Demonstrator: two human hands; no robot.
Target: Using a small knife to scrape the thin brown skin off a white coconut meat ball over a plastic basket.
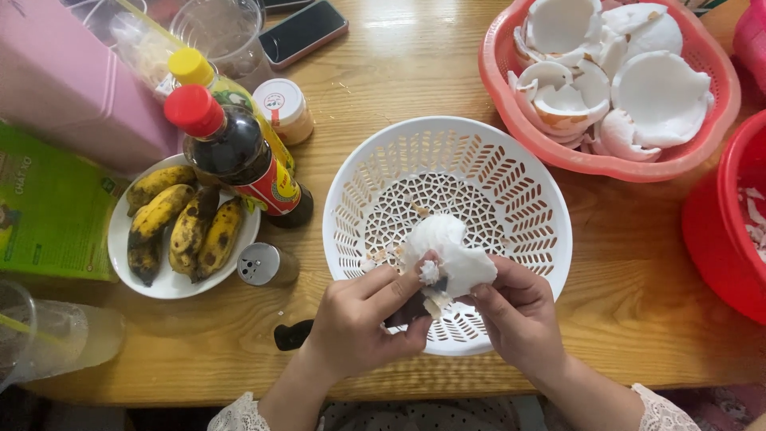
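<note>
— Where's the coconut piece (447, 254)?
— Over the white colander (447, 231), near the table's (622, 319) front edge; right hand (519, 315) grasps it.
— Left hand (359, 319)?
— Clenched around a dark-handled knife (297, 334), thumb touching the coconut.

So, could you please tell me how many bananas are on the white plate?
4 spotted yellow bananas lie side by side on the round white plate: top left, left, centre, right. The dark sauce bottle may hide another.

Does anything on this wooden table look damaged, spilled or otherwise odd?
The small yellow bananas on the white plate carry large black patches, so they look overripe. A few white crumbs lie scattered on the table near the dark smartphone.
</note>
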